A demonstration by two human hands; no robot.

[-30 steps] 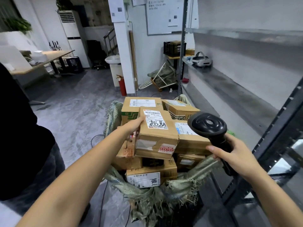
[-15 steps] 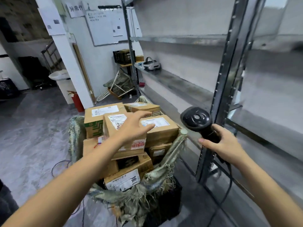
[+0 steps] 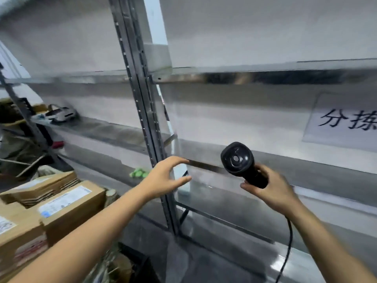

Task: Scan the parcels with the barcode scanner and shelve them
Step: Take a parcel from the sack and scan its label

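My right hand (image 3: pixel 271 190) grips the handle of the black barcode scanner (image 3: pixel 239 162), whose round head faces me; its cable (image 3: pixel 286 250) hangs down below my wrist. My left hand (image 3: pixel 166 177) is held in the air in front of the metal shelf upright (image 3: pixel 146 127), fingers spread and loosely curved, holding nothing. Several brown cardboard parcels (image 3: pixel 67 207) with white labels are stacked at the lower left, apart from both hands. The metal shelf (image 3: pixel 285 160) runs across the view behind the scanner.
A paper sign with black characters (image 3: pixel 344 121) hangs on the wall at right. A white headset (image 3: pixel 61 114) lies on the far left shelf. Something small and green (image 3: pixel 138 173) sits low by the upright. A woven sack edge (image 3: pixel 114 266) shows below the parcels.
The view has swung right from the parcel stack to the shelf. My left hand has come off the parcels and now hovers empty by the upright. The scanner stays in my right hand.
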